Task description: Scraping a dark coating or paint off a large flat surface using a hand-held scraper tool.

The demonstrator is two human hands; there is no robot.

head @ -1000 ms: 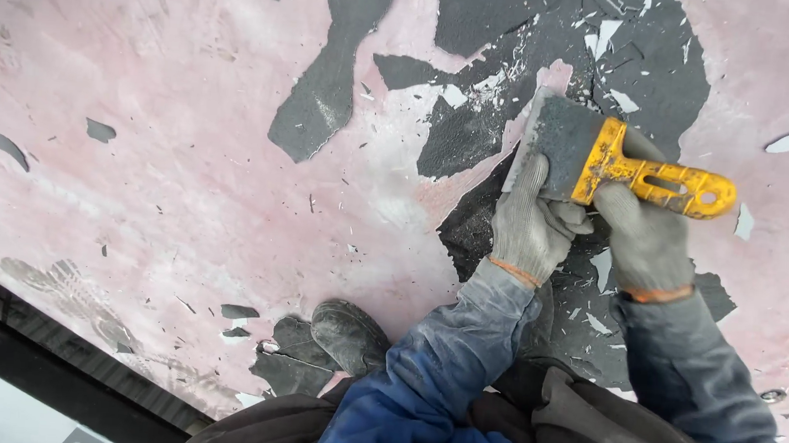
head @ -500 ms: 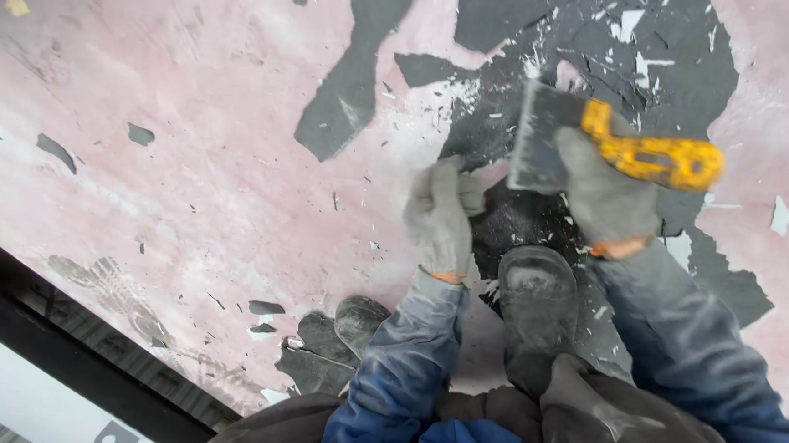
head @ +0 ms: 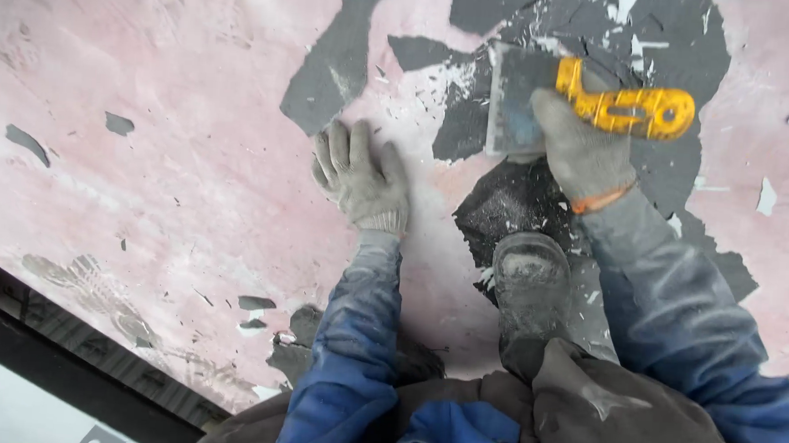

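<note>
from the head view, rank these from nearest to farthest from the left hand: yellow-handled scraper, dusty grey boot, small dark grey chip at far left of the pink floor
1. Yellow-handled scraper, up and to the right of the left hand, held in the right hand.
2. Dusty grey boot, below and right; nearly as close as the scraper, so hard to call.
3. Small dark grey chip, far left on the pink floor.

floor (head: pixel 141 188): pink coating, flaking | dark bare patches (head: pixel 331 72) | black edge strip (head: pixel 31 336) lower left | light: even
</note>
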